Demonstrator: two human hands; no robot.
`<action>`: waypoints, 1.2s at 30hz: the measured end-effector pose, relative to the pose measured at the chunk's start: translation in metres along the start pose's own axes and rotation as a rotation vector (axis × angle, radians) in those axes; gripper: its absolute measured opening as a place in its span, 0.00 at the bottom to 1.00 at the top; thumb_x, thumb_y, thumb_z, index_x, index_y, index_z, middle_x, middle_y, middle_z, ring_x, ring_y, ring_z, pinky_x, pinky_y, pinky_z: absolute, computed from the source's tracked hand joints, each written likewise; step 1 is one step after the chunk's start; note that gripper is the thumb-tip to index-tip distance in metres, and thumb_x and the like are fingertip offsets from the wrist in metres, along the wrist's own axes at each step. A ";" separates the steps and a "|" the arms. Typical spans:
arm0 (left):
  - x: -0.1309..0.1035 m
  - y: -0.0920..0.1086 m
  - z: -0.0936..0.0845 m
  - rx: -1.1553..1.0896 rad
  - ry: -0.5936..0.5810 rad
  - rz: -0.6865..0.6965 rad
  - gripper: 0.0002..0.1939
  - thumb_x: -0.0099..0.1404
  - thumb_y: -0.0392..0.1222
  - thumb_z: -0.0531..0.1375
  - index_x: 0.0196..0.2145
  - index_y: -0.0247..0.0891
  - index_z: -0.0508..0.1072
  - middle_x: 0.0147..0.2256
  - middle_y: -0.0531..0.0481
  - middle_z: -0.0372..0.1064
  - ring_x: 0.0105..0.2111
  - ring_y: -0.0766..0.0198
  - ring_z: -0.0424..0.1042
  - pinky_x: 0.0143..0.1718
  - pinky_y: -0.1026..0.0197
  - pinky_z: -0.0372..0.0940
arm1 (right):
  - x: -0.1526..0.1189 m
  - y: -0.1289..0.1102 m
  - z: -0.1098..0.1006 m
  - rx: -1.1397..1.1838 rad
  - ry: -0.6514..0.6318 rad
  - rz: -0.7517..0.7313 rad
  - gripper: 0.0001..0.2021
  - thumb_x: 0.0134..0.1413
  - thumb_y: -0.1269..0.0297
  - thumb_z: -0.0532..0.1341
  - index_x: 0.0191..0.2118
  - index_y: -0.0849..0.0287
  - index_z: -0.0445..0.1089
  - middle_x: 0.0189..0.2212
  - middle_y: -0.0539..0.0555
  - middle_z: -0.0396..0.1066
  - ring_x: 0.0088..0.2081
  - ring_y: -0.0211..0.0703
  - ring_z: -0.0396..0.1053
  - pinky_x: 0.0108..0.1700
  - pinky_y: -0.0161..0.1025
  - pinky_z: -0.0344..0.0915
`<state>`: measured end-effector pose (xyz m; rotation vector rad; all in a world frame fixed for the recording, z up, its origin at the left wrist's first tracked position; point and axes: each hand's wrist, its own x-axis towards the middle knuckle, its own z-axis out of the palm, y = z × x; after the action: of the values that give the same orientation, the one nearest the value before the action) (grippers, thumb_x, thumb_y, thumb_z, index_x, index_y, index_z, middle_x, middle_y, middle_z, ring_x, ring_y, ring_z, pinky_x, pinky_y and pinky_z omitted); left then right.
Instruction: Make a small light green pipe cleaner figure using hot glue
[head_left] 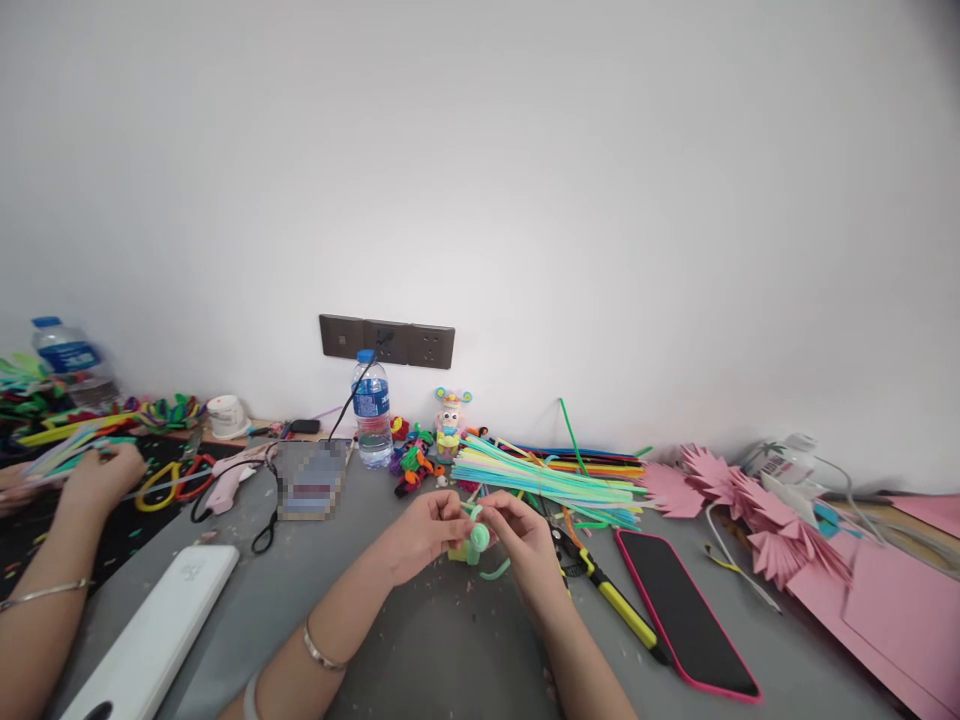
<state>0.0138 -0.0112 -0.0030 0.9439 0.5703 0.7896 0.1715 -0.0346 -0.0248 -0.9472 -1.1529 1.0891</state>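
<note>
My left hand [426, 538] and my right hand [527, 548] meet over the grey table, fingertips pinched close together. Between them is a mint green pipe cleaner [479, 538], coiled into a small spiral, and both hands grip it. Its loose tail curves down beside the right hand. Something yellow [457, 552] shows under the coil, partly hidden by my fingers. Just beyond my hands lies a bundle of pastel pipe cleaners [551, 485]. A small toy figure [449, 425] with blue and yellow round ears stands behind them.
Right of my hands are yellow-handled pliers [622, 610], a pink-edged phone [686, 615] and pink folded paper [795, 530]. Toward the left stand a water bottle [373, 425], a white power bank-like slab [157, 630] and a pink glue gun [225, 488]. A co-worker's hand [109, 475] holds pipe cleaners.
</note>
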 end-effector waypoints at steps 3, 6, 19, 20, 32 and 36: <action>0.001 0.000 -0.002 0.006 0.038 0.069 0.26 0.48 0.42 0.72 0.22 0.38 0.54 0.22 0.57 0.62 0.22 0.73 0.59 0.27 0.67 0.53 | 0.001 0.000 0.000 0.021 -0.003 0.029 0.16 0.46 0.50 0.67 0.28 0.59 0.70 0.20 0.48 0.62 0.20 0.35 0.56 0.23 0.34 0.56; 0.001 0.003 -0.002 0.069 0.093 0.112 0.26 0.48 0.43 0.71 0.22 0.38 0.53 0.22 0.55 0.66 0.22 0.72 0.60 0.26 0.67 0.53 | 0.001 -0.001 -0.001 0.020 -0.028 0.069 0.17 0.46 0.49 0.66 0.28 0.60 0.69 0.21 0.48 0.63 0.21 0.35 0.58 0.25 0.34 0.57; -0.003 0.014 -0.005 0.195 0.163 0.149 0.30 0.44 0.47 0.72 0.18 0.40 0.49 0.20 0.55 0.65 0.21 0.71 0.59 0.23 0.67 0.50 | -0.005 -0.006 -0.002 0.352 -0.229 0.323 0.16 0.46 0.53 0.69 0.25 0.61 0.68 0.16 0.43 0.54 0.18 0.29 0.47 0.22 0.32 0.44; -0.003 0.014 -0.006 0.199 0.171 0.146 0.31 0.44 0.48 0.71 0.18 0.40 0.49 0.20 0.55 0.65 0.20 0.71 0.58 0.22 0.67 0.49 | -0.005 -0.007 -0.001 0.375 -0.246 0.352 0.16 0.44 0.54 0.70 0.26 0.61 0.68 0.17 0.44 0.55 0.18 0.29 0.47 0.22 0.32 0.45; -0.002 0.012 -0.005 0.091 0.135 0.103 0.31 0.43 0.47 0.72 0.19 0.40 0.48 0.18 0.59 0.59 0.20 0.72 0.55 0.24 0.66 0.47 | -0.008 -0.008 0.001 0.409 -0.243 0.383 0.13 0.44 0.58 0.71 0.32 0.58 0.70 0.25 0.47 0.63 0.22 0.31 0.58 0.26 0.30 0.54; -0.002 0.010 -0.002 0.058 0.113 0.119 0.31 0.45 0.47 0.72 0.19 0.39 0.49 0.19 0.59 0.57 0.21 0.72 0.53 0.26 0.66 0.48 | -0.008 -0.007 0.003 0.401 -0.259 0.369 0.12 0.44 0.58 0.71 0.30 0.58 0.70 0.25 0.48 0.63 0.24 0.33 0.59 0.28 0.32 0.56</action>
<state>0.0078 -0.0081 0.0046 0.9977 0.6429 0.9419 0.1698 -0.0435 -0.0188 -0.7284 -0.9280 1.7096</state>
